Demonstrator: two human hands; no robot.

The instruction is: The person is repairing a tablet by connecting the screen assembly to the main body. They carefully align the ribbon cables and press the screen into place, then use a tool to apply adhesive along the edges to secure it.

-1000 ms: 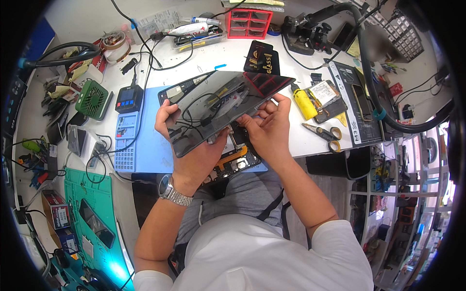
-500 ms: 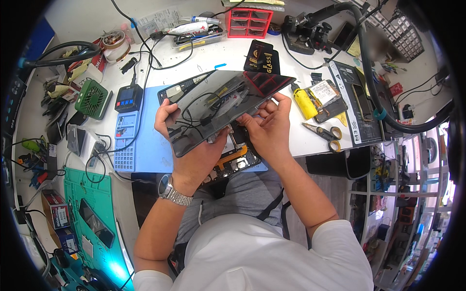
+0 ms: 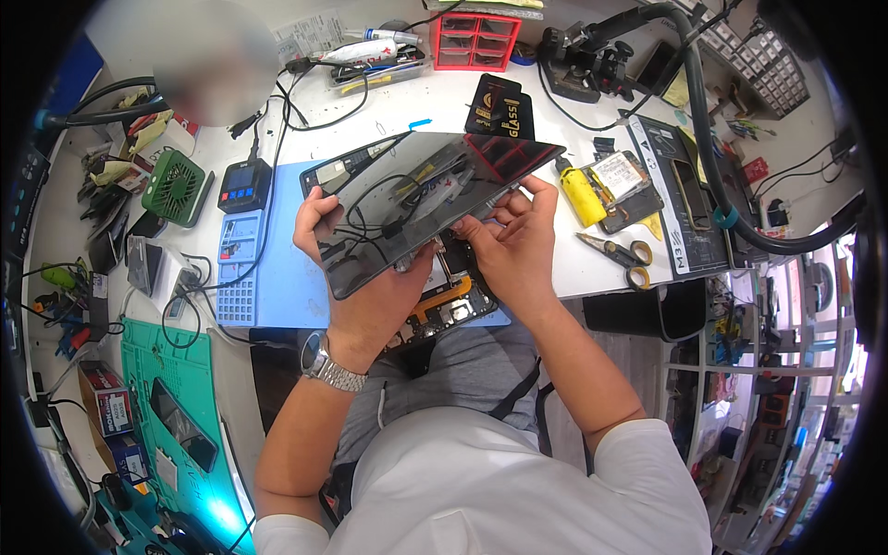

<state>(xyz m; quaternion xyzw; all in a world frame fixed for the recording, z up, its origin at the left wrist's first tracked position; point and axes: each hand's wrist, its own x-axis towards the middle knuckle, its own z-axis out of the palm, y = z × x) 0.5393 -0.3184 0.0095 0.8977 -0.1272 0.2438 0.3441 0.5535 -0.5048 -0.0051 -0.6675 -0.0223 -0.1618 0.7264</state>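
A glossy black tablet screen (image 3: pixel 416 208) is held tilted above the opened tablet body (image 3: pixel 453 310), whose bare inside shows an orange flex cable (image 3: pixel 444 294). My left hand (image 3: pixel 375 287) is closed round the screen's left end, thumb at its edge, wrist wearing a metal watch. Close to the screen's lower edge, my right hand (image 3: pixel 513 240) has its thumb and fingers pinched together above the tablet body. What those fingertips hold, if anything, is hidden. Part of the tablet body lies under the screen and cannot be seen.
A blue mat (image 3: pixel 287 268) lies under the work. To the right are scissors (image 3: pixel 618 254), a yellow bottle (image 3: pixel 581 196) and a disassembled phone (image 3: pixel 629 190). A green fan (image 3: pixel 176 188) stands left; red drawers (image 3: pixel 474 42) stand behind. A black hose (image 3: pixel 712 176) arches at right.
Both hands and the screen stay almost in place, with only a very slight shift of the screen.
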